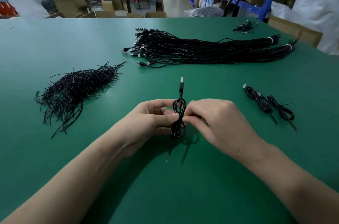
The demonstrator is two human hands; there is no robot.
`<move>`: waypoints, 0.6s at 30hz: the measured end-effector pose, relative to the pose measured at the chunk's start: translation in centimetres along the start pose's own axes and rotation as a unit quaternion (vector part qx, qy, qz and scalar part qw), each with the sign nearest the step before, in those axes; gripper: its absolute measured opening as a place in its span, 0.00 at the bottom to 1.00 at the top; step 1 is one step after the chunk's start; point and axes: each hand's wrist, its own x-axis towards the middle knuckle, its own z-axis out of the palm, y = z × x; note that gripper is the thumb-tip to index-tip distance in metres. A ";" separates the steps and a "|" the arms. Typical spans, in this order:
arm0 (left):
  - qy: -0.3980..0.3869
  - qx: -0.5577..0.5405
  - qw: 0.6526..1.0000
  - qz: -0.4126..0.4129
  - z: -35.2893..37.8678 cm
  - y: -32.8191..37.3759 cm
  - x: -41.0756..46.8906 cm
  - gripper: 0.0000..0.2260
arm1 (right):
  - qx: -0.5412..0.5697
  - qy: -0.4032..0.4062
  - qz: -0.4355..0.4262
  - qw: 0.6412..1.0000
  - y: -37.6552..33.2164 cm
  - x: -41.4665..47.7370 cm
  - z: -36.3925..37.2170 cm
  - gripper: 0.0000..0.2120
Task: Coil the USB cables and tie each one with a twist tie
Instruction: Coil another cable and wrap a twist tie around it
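A black USB cable (179, 111) is coiled into a narrow loop and held upright above the green table (165, 187), its plug pointing up and one thin end hanging down. My left hand (152, 115) pinches the coil's waist from the left. My right hand (211, 119) pinches the same spot from the right; whether a twist tie sits between the fingers is hidden. A heap of black twist ties (77, 88) lies to the left. Two tied coils (269, 106) lie to the right.
A large bundle of straight black USB cables (192, 49) lies across the table's far middle, bound with white bands at its right end. A few loose cables (244, 26) sit at the far right corner. Shelving, boxes and bags stand beyond the table edge.
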 end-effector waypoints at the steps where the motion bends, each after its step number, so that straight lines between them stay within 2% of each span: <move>1: 0.008 -0.021 1.000 0.000 0.0 0.1 0.0 0.17 | 0.003 0.011 0.005 1.000 -0.1 0.0 0.1 0.06; 3: 0.036 -0.006 0.999 0.027 0.1 0.0 0.1 0.17 | 0.109 0.012 0.085 0.990 -0.1 0.0 0.2 0.05; 6: 0.059 0.043 0.994 0.080 0.5 -0.3 0.1 0.15 | 0.270 -0.018 0.209 0.940 0.3 0.3 0.5 0.05; 9: 0.061 0.055 0.990 0.113 0.7 -0.4 0.1 0.16 | 0.341 -0.042 0.234 0.910 0.7 0.3 0.8 0.06; 14: 0.083 0.158 0.970 0.167 0.7 -0.5 0.1 0.13 | 0.377 -0.020 0.245 0.893 0.9 0.2 1.2 0.07; 16: 0.076 0.250 0.940 0.218 0.5 -0.6 0.1 0.17 | 0.394 -0.017 0.255 0.883 1.2 0.2 0.9 0.09; 18: 0.076 0.380 0.876 0.287 0.4 -0.7 0.1 0.18 | 0.406 -0.028 0.256 0.877 1.2 0.2 0.8 0.09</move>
